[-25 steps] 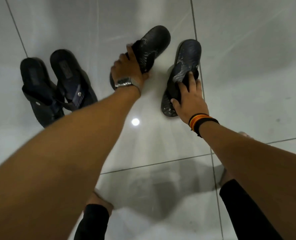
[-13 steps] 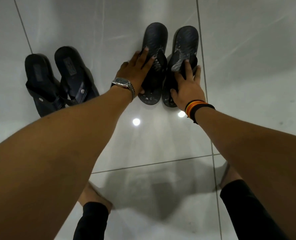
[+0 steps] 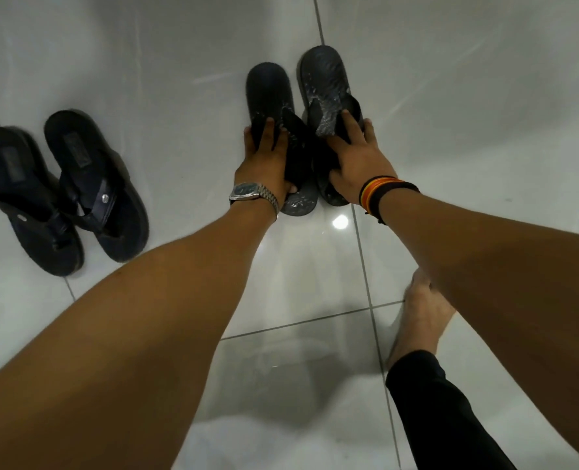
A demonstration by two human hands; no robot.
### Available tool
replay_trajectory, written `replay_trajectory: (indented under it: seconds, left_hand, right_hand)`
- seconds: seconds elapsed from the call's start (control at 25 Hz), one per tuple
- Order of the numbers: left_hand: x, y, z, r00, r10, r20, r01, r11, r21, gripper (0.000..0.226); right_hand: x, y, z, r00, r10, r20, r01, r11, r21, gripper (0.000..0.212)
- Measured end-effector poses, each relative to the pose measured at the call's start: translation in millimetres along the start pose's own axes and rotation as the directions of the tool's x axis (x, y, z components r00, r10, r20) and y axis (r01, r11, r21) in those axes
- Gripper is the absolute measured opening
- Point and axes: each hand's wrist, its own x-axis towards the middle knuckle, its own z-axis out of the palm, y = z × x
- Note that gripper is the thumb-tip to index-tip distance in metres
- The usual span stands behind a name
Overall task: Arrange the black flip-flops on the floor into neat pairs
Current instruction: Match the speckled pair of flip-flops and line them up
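Both arms stretched forward and down. Left hand (image 3: 266, 164) fingers wrapped over strap of left flip-flop (image 3: 271, 93); right hand (image 3: 357, 164) grasping strap of right flip-flop (image 3: 325, 72). Pair side by side, touching, on tile floor (image 3: 467, 96). Second pair (image 3: 67, 191) well apart, left.

Glossy pale grey floor tiles (image 3: 484, 96), large, with thin dark grout lines (image 3: 366, 266) crossing near the lower middle and another slanting off the left edge. Bright round spot of reflected light (image 3: 340, 221) just left of the long grout line. Faint streaky glare toward the far edge and the far right corner. Soft dark shadow (image 3: 298, 361) pooled across the tiles at the near edge. No wall, furniture or window in view, only floor.
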Motion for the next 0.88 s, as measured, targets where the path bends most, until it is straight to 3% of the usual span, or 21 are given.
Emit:
replay_trajectory:
  seconds: [0.32,0.48,0.76,0.88]
  left_hand:
    - [22.2,118.9,1.8,0.999,0.026,-0.041,-0.024,0.999,0.034,0.067]
    - [34.9,150.0,2.4,0.999,0.027,-0.026,-0.026,0.999,0.019,0.07]
    - [36.6,148.9,-4.3,0.999,0.041,0.03,-0.041,0.999,-0.011,0.08]
    - [23.7,140.0,-1.6,0.998,0.067,-0.003,-0.068,0.996,-0.058,0.095]
  right_hand:
    - [11.1,85.1,-35.1,0.99,0.12,-0.073,-0.125,0.99,-0.06,0.06]
    - [15.5,114.7,-52.4,0.992,0.11,-0.056,-0.114,0.99,-0.079,0.057]
    - [11.1,106.8,-54.3,0.987,0.151,-0.047,-0.152,0.988,-0.029,0.058]
    - [2.8,98.9,-63.7,0.985,0.156,-0.079,-0.158,0.987,-0.028,0.057]
